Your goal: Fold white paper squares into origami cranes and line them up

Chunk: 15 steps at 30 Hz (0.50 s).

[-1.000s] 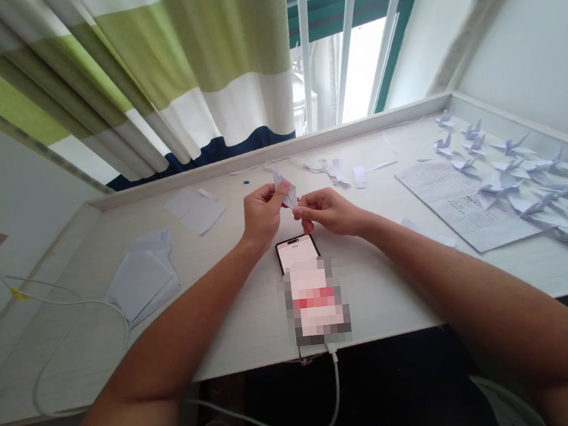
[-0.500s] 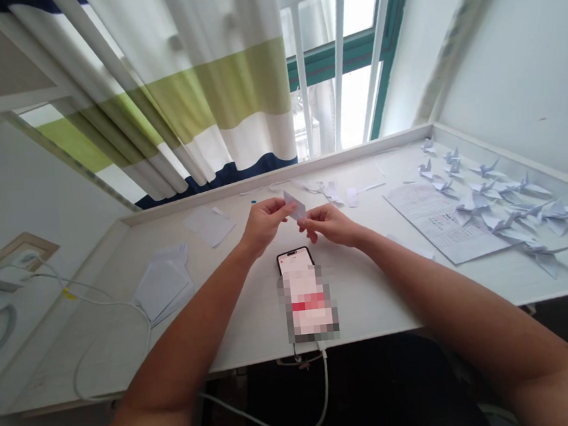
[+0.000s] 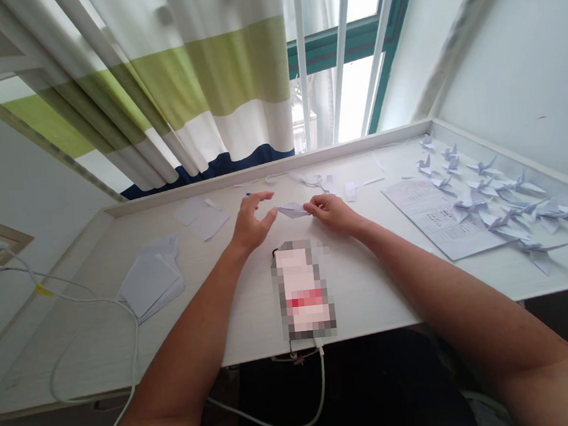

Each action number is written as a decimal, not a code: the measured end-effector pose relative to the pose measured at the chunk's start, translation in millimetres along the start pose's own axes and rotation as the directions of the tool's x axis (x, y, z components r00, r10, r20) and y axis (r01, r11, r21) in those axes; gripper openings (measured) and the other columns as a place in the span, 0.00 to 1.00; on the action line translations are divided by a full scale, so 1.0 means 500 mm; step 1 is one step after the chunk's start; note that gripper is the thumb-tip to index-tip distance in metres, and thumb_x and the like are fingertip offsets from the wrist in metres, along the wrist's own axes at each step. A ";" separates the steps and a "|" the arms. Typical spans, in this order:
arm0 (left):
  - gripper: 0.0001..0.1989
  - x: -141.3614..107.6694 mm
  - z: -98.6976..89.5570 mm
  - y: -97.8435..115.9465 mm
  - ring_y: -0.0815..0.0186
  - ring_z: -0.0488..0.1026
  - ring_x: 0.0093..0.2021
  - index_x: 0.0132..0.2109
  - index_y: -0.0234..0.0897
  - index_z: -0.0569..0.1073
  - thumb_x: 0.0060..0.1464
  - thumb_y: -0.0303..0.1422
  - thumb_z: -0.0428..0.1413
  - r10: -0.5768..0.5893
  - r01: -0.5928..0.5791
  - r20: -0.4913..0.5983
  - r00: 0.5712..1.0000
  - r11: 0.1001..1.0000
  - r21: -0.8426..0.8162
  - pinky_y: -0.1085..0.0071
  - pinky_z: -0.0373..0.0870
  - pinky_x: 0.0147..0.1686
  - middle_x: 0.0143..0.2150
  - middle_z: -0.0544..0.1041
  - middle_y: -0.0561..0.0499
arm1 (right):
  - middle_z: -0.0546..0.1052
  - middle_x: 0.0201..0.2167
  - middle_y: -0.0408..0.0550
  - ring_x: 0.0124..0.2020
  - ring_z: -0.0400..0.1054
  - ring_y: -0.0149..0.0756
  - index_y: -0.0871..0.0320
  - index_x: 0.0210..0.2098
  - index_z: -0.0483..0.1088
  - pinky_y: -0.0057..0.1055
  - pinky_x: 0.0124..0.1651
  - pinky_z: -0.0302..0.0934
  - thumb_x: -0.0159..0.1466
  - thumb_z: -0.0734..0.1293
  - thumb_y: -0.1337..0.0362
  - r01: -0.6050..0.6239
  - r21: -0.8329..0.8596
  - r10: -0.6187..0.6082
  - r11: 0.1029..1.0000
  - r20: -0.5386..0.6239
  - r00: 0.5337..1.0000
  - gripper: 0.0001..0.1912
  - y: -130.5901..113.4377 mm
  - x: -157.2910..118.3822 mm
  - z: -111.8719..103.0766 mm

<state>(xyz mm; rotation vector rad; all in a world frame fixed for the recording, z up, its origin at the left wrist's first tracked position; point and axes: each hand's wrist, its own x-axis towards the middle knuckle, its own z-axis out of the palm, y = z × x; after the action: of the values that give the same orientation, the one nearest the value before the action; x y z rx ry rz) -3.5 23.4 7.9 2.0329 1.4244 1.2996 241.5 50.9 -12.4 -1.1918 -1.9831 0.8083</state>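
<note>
A small folded white paper (image 3: 292, 209), shaped like a flat diamond, is between my two hands above the white desk (image 3: 253, 310). My right hand (image 3: 333, 213) pinches its right end between thumb and fingers. My left hand (image 3: 255, 221) is open at its left end, fingers spread and the thumb tip close to the paper's point; whether it touches is hard to tell. Below the hands lies a phone (image 3: 302, 285), its screen blurred out, with a white cable (image 3: 324, 376) plugged into its lower end.
Several folded paper cranes (image 3: 495, 186) cover the desk's right side, some on a printed sheet (image 3: 440, 221). Stacked white paper (image 3: 152, 279) lies at left, with loose sheets (image 3: 207, 220) behind. Paper scraps (image 3: 350, 192) lie near the back ledge. A cable (image 3: 91, 298) crosses the left side.
My left hand has let go of the folded paper and spread its fingers. The paper has tipped from upright to nearly level, held by my right hand. The view has shifted slightly.
</note>
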 end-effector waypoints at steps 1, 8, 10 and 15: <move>0.17 -0.002 -0.004 -0.005 0.53 0.72 0.60 0.54 0.42 0.82 0.58 0.34 0.62 0.113 -0.116 0.043 0.993 0.990 0.082 0.53 0.66 0.61 0.58 0.82 0.44 | 0.77 0.33 0.48 0.39 0.68 0.42 0.56 0.27 0.72 0.41 0.49 0.62 0.71 0.65 0.52 0.031 -0.068 -0.031 0.997 0.005 1.000 0.20 0.003 0.001 0.001; 0.08 -0.005 0.011 -0.043 0.55 0.77 0.52 0.41 0.44 0.86 0.65 0.35 0.60 0.241 -0.344 0.460 0.855 0.926 0.154 0.54 0.68 0.58 0.48 0.86 0.47 | 0.78 0.45 0.58 0.54 0.67 0.57 0.55 0.31 0.77 0.57 0.60 0.61 0.69 0.68 0.56 0.048 -0.330 -0.044 0.943 0.019 0.999 0.13 0.019 0.002 0.006; 0.09 -0.003 0.018 -0.048 0.56 0.79 0.49 0.42 0.43 0.86 0.65 0.34 0.59 0.256 -0.346 0.471 0.844 0.932 0.113 0.56 0.72 0.55 0.47 0.86 0.46 | 0.79 0.46 0.58 0.54 0.68 0.58 0.55 0.35 0.80 0.58 0.60 0.63 0.69 0.69 0.58 0.069 -0.337 -0.078 0.939 -0.012 0.997 0.10 0.017 0.000 0.002; 0.11 -0.003 0.025 -0.051 0.56 0.79 0.50 0.44 0.42 0.86 0.66 0.32 0.57 0.248 -0.338 0.468 0.848 0.934 0.118 0.58 0.75 0.55 0.47 0.86 0.45 | 0.83 0.51 0.54 0.55 0.73 0.51 0.53 0.44 0.83 0.52 0.62 0.65 0.71 0.68 0.61 0.285 -0.225 -0.277 0.932 0.070 0.958 0.10 0.000 -0.002 -0.003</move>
<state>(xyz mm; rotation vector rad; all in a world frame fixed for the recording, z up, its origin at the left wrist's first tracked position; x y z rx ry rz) -7.7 36.0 -17.3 2.5532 1.0880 0.7239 243.1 50.5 -11.7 -0.9901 -2.2624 0.4638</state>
